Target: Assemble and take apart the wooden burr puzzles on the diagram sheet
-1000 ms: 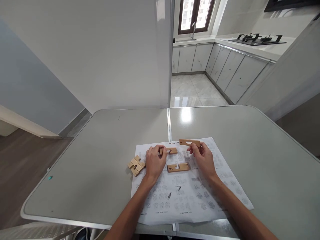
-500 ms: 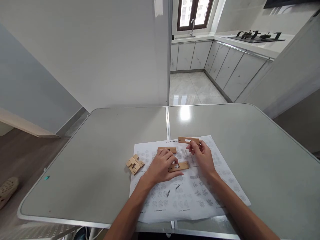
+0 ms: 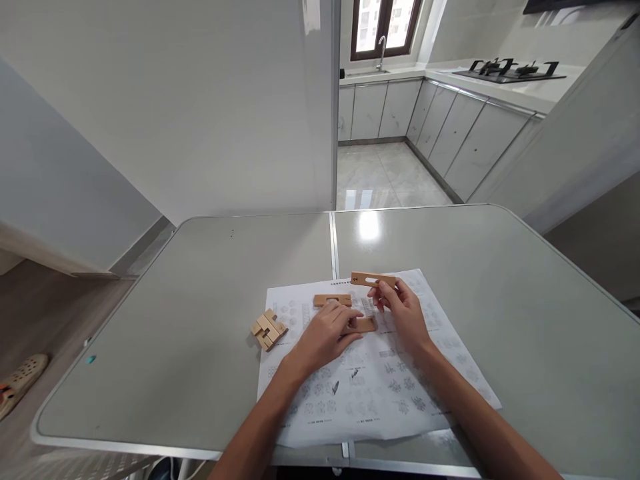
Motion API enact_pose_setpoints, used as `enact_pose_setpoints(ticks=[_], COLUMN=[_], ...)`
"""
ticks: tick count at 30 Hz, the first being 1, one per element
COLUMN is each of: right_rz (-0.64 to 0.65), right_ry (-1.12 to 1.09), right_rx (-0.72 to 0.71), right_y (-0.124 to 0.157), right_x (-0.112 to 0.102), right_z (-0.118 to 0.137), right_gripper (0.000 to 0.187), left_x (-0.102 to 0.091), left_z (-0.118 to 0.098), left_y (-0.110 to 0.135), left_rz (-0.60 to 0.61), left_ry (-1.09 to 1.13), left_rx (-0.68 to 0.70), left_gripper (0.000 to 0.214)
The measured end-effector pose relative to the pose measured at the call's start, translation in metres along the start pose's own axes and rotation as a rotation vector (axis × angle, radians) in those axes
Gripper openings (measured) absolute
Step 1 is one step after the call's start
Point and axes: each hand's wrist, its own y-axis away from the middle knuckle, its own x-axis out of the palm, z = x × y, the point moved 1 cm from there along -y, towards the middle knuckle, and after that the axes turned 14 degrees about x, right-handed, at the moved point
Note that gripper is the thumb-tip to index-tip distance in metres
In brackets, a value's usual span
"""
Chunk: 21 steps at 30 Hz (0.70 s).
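Note:
Two-thirds of the way across the view, my right hand (image 3: 403, 312) pinches one end of a flat wooden puzzle piece (image 3: 358, 278) with a slot and the number 2 on it. It is raised over the far edge of the printed sheet (image 3: 370, 400). My left hand (image 3: 325, 337) has its thumb and fingers around the left end of a second slotted wooden piece (image 3: 367, 325), partly hidden by the fingers. Just beyond that hand lies a third wooden piece (image 3: 325, 299) on the sheet. A cluster of interlocked wooden blocks (image 3: 269, 329) rests at the sheet's left edge.
The grey folding table (image 3: 165, 347) has a metal seam down its middle and a metal rim. A small teal object (image 3: 91, 359) sits near the left edge. Beyond are a white panel (image 3: 200, 120) and a kitchen with a stove (image 3: 507, 72).
My left fingers have closed over the left end of the second piece, covering its number. The piece in my right hand has shifted slightly left. The camera view has moved a little.

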Motion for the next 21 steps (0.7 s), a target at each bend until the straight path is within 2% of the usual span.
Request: enact_pose_setpoints(ticks=[5,10,13,18,21], right_rz=[0.0,-0.01,-0.019,0.032,0.043], right_ry=[0.017,0.013,0.017,0.01,0.018], right_rx=[-0.004,-0.005,-0.003,0.031,0.022], right_y=[-0.001,-0.002,-0.001,0.001,0.003], right_x=[-0.001,-0.002,-0.002,0.001,0.002], right_z=[0.001,0.0,0.001,0.004,0.007], right_gripper=[0.031,0.031,0.032,0.034,0.032], left_x=[0.0,-0.012,-0.017,-0.012,-0.009], left_z=[0.0,0.005,0.01,0.013,0.007], left_y=[-0.002,0.002,0.004,0.005,0.004], left_rz=[-0.015,-0.065,-0.041,0.017,-0.072], left_ry=[-0.119,-0.25,-0.263,-0.187,-0.033], left_rx=[-0.037,-0.144,-0.17,-0.11,-0.241], left_gripper=[0.03,0.044,0.043,0.039,0.035])
